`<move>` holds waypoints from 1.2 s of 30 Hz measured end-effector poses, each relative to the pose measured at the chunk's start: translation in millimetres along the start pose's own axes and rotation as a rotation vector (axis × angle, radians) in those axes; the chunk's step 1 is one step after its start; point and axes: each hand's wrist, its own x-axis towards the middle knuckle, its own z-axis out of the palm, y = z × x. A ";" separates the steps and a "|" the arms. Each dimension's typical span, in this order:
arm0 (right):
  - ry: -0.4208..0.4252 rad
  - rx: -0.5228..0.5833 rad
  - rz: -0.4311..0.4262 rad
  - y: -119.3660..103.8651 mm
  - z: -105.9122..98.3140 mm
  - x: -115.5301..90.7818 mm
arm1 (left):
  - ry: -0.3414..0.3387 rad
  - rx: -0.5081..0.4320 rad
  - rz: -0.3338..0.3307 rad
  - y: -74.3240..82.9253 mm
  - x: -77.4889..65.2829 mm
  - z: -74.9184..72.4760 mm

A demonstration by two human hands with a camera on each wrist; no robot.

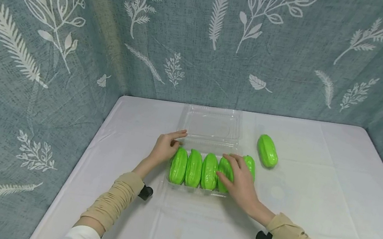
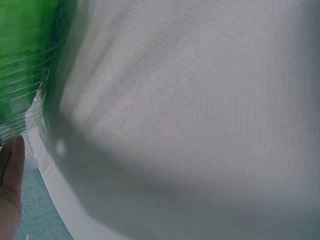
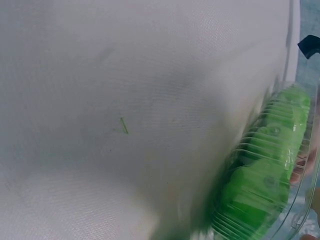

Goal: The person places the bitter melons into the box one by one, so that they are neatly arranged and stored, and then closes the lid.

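Observation:
In the head view, a clear plastic clamshell box (image 1: pixel 217 194) holds a row of several bright green, ridged, oblong fruits (image 1: pixel 194 168). Its transparent lid (image 1: pixel 211 123) lies folded back behind it. My left hand (image 1: pixel 165 147) rests at the box's back left corner, fingers stretched along the edge and thumb beside the leftmost fruit (image 1: pixel 178 166). Over the right part of the row, my right hand (image 1: pixel 241 183) lies across a fruit (image 1: pixel 225 168), fingertips and thumb toward its left side. Behind this hand the rightmost fruit (image 1: pixel 250 166) is partly hidden.
One more green fruit (image 1: pixel 267 151) lies on the white tablecloth (image 1: pixel 316 191), right of the lid. Patterned blue-green curtains (image 1: pixel 191 73) hang behind and left of the table. A tiny green scrap (image 3: pixel 124 125) shows on the cloth in the right wrist view.

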 end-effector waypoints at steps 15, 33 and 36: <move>-0.009 -0.003 -0.005 -0.6 -0.5 -0.9 | 0.001 -0.001 0.013 -1.1 0.3 0.4; -0.016 0.038 0.065 10.9 -27.9 0.8 | 0.002 0.004 0.017 -2.9 0.6 1.1; -0.008 0.030 0.080 14.8 -34.0 1.5 | 0.001 0.007 0.013 -2.2 0.6 1.1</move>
